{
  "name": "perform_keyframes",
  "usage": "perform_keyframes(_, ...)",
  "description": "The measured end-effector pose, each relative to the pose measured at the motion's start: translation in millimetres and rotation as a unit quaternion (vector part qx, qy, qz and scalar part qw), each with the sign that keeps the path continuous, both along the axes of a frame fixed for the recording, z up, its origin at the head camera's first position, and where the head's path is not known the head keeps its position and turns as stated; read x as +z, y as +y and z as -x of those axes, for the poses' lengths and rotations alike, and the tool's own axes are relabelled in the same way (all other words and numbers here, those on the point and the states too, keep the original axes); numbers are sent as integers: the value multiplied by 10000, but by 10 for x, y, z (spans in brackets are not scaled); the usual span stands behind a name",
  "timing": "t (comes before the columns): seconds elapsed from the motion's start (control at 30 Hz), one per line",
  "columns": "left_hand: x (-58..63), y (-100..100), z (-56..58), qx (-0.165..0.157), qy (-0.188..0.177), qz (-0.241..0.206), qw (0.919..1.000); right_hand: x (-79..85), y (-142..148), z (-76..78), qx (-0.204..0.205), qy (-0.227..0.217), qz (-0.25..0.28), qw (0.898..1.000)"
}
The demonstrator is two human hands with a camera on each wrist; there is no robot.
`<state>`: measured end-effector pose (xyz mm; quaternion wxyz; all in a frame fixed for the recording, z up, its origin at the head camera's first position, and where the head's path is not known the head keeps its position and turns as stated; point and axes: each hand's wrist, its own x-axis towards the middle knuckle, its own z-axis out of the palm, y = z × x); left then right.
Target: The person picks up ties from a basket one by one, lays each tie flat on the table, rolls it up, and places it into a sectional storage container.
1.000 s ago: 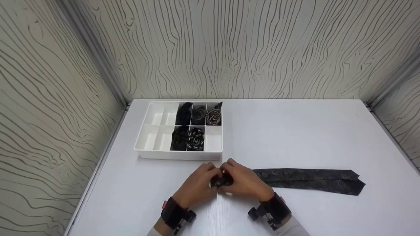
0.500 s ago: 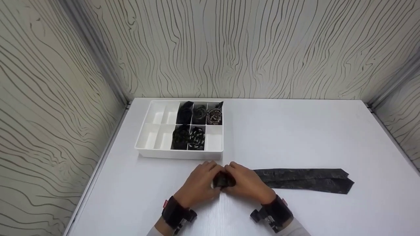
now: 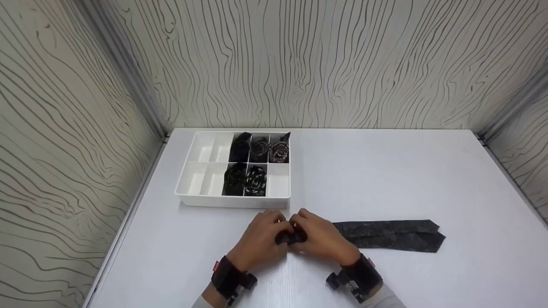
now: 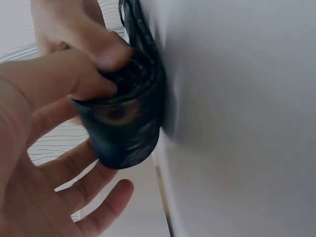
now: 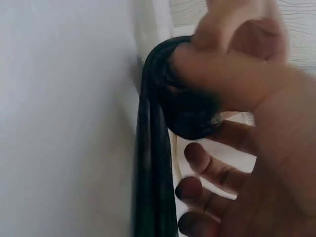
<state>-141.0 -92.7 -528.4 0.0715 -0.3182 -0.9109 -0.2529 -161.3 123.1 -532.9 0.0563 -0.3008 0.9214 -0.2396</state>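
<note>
A dark patterned necktie (image 3: 394, 234), folded double, lies flat on the table to the right, its pointed ends at the far right. Its left end is wound into a roll (image 4: 123, 128) between both hands, in front of the tray. My left hand (image 3: 261, 237) grips the roll from the left, thumb and index finger at its coiled edge. From the other side my right hand (image 3: 321, 237) pinches the same roll. In the right wrist view the flat length runs out from under the coil (image 5: 192, 118), along the tabletop. Fingers cover much of the roll in the head view.
Behind the hands stands a white divided tray (image 3: 235, 202). Several rolled neckties, such as a black-and-white one (image 3: 256, 181), fill some compartments on its right side. A wood-grain patterned wall (image 3: 325, 64) rises along the table's back edge.
The necktie's flat length has become shorter, its pointed ends sliding left toward the hands. Both hands stay in nearly the same place, fingers shifting around the roll.
</note>
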Motion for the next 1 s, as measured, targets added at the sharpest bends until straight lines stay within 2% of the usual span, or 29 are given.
perform_keyframes(0.23, -8, 19, -1, -19, 128, 21, 9999, 16, 20, 6, 158, 126, 15, 9998)
perform_keyframes(0.33, -14, 34, -4, 71, 60, 83, 9999, 30, 24, 8, 176, 194, -70, 9996)
perform_keyframes(0.57, -8, 54, -10, 103, -133, 188, 9997, 52, 25, 11, 207, 25, -67, 9998)
perform_keyframes(1.0, 23, 38, -32, 27, -359, 175, 9992, 58, 28, -31, 215, 206, 45, 9995)
